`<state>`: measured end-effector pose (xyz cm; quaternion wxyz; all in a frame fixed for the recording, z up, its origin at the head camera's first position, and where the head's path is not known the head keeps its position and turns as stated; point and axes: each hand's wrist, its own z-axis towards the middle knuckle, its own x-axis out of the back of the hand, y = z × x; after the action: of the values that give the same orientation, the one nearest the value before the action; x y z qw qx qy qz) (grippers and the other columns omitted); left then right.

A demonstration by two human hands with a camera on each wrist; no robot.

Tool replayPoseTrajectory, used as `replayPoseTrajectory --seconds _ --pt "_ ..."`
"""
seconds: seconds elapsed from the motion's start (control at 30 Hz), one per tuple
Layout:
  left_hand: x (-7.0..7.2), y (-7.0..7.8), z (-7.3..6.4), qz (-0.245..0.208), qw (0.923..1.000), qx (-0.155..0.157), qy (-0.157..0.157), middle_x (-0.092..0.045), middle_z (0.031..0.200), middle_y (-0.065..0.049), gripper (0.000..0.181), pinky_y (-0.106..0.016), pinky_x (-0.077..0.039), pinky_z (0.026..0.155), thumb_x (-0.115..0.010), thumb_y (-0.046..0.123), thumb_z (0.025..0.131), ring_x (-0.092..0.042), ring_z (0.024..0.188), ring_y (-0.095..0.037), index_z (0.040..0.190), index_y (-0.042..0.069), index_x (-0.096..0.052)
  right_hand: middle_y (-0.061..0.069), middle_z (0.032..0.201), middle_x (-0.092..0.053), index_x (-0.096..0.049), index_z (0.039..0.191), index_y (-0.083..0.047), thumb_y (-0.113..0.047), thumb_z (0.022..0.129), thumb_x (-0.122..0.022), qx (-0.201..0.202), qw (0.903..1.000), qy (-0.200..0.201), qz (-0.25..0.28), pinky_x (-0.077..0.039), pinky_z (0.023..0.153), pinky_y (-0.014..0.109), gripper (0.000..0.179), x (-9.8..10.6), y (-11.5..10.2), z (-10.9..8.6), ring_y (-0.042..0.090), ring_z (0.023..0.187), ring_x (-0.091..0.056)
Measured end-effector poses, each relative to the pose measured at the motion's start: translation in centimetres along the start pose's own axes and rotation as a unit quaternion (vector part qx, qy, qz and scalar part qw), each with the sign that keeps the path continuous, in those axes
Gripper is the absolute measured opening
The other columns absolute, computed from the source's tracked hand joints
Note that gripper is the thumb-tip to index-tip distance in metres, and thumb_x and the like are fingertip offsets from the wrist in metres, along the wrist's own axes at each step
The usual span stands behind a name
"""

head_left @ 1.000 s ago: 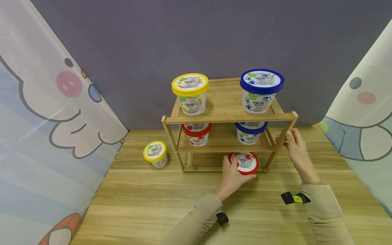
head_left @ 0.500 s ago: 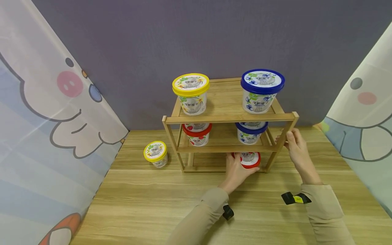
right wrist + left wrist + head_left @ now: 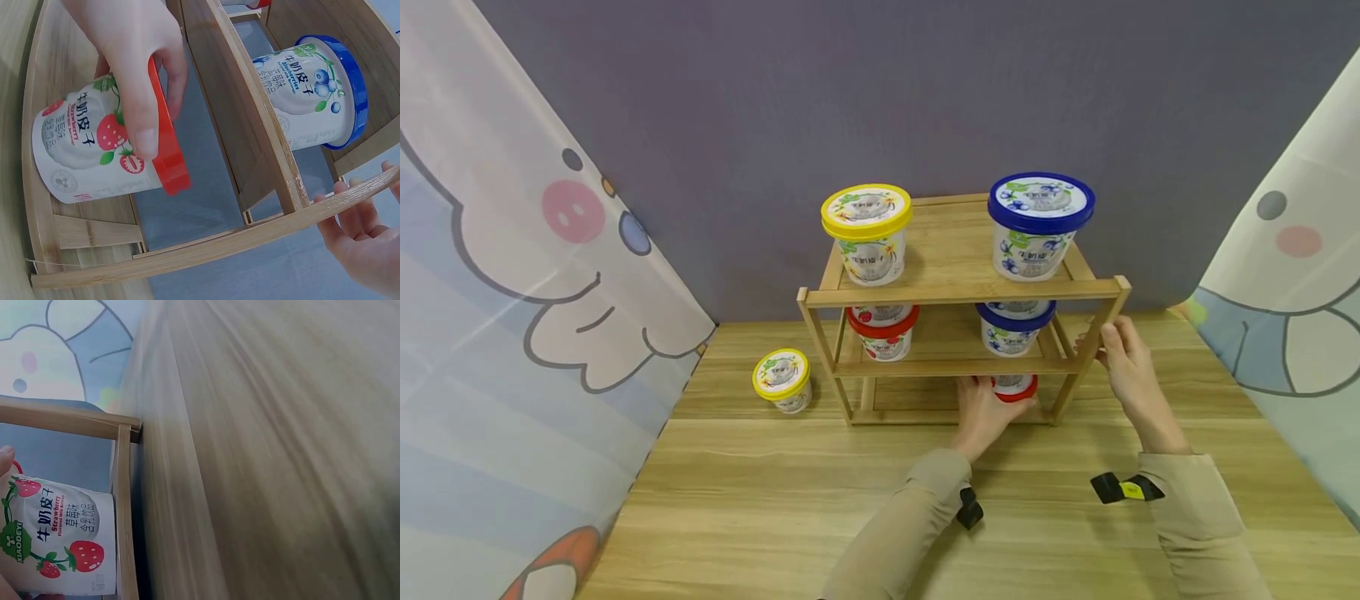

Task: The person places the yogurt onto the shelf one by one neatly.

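Note:
My left hand [image 3: 981, 414] grips a white strawberry tub with a red lid [image 3: 94, 140], thumb on the near side. In the right wrist view the tub stands on the bottom shelf of a bamboo rack [image 3: 958, 292], near its right end. The middle shelf and my fingers hide part of it in the head view. With my right hand [image 3: 1129, 373] I hold the rack's right front post, fingers round the bar in the right wrist view. Above the gripped tub, a blueberry tub with a blue lid [image 3: 1009, 335] stands on the middle shelf.
Another strawberry tub [image 3: 886, 337] stands on the middle shelf's left. A yellow-lidded tub [image 3: 869, 237] and a blue-lidded tub [image 3: 1036, 227] stand on the top shelf. One smaller-looking yellow-lidded tub [image 3: 782, 379] sits on the wooden table [image 3: 737, 492], left of the rack.
My left hand has moved the red-lidded tub back and slightly right, farther under the middle shelf. The right hand has stayed on the rack's post.

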<state>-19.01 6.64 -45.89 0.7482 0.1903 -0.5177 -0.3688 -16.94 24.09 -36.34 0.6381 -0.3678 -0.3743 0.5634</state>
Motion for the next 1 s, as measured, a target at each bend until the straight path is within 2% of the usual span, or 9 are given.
replayPoseTrajectory --seconds 0.17,0.27,0.4,0.6,0.73,1.0 --pt "-0.4 -0.1 0.5 0.011 0.9998 -0.011 -0.007 -0.037 0.126 -0.008 0.086 -0.036 -0.032 0.095 -0.076 0.044 0.065 -0.037 0.114 -0.024 0.133 0.016 -0.032 0.001 0.093 -0.052 -0.046 0.107 -0.017 -0.02 0.096 -0.033 0.001 0.9999 -0.007 -0.009 -0.041 0.076 0.011 0.017 0.0 -0.1 0.0 0.004 0.084 -0.054" --pt "-0.5 -0.1 0.8 0.009 0.9997 -0.018 -0.016 -0.036 0.127 -0.006 0.085 -0.037 -0.03 0.096 -0.075 0.043 0.066 -0.036 0.116 -0.022 0.134 0.017 -0.03 0.001 0.092 -0.053 -0.046 0.108 -0.017 -0.02 0.096 -0.033 0.0 0.9999 -0.01 -0.011 -0.041 0.076 0.011 0.018 0.1 -0.1 -0.1 0.005 0.083 -0.056" --pt "-0.6 0.1 1.0 0.009 0.9995 -0.008 -0.03 -0.034 0.128 -0.005 0.085 -0.038 -0.029 0.096 -0.073 0.043 0.068 -0.035 0.117 -0.021 0.135 0.02 -0.026 0.001 0.093 -0.053 -0.046 0.109 -0.017 -0.019 0.096 -0.032 0.0 0.9999 -0.013 -0.003 -0.041 0.076 0.011 0.018 0.1 -0.1 0.0 0.006 0.084 -0.056" --pt "-0.5 0.3 1.3 0.012 0.9988 0.01 -0.046 -0.04 0.125 0.0 0.078 -0.037 -0.028 0.096 -0.071 0.046 0.069 -0.038 0.115 -0.018 0.132 0.02 -0.032 0.001 0.093 -0.052 -0.047 0.107 -0.017 -0.019 0.096 -0.033 0.005 1.0 -0.006 0.0 -0.041 0.076 0.011 0.018 0.0 -0.1 0.0 0.005 0.082 -0.055" --pt "-0.7 0.2 1.4 0.009 0.9988 0.012 -0.046 -0.043 0.123 0.001 0.075 -0.039 -0.027 0.096 -0.072 0.044 0.07 -0.038 0.114 -0.018 0.13 0.02 -0.035 0.0 0.093 -0.052 -0.048 0.106 -0.017 -0.019 0.096 -0.033 0.008 1.0 -0.003 0.0 -0.041 0.075 0.011 0.018 0.0 -0.1 0.1 0.005 0.082 -0.053" --pt "-1.1 0.1 1.2 0.031 0.9988 0.013 -0.036 -0.04 0.128 -0.003 0.074 -0.042 -0.026 0.098 -0.069 0.049 0.07 -0.034 0.119 -0.021 0.131 0.018 -0.038 0.0 0.091 -0.053 -0.048 0.107 -0.018 -0.018 0.096 -0.033 0.006 0.9999 -0.001 0.009 -0.041 0.075 0.011 0.019 0.0 0.1 0.0 0.005 0.082 -0.053"
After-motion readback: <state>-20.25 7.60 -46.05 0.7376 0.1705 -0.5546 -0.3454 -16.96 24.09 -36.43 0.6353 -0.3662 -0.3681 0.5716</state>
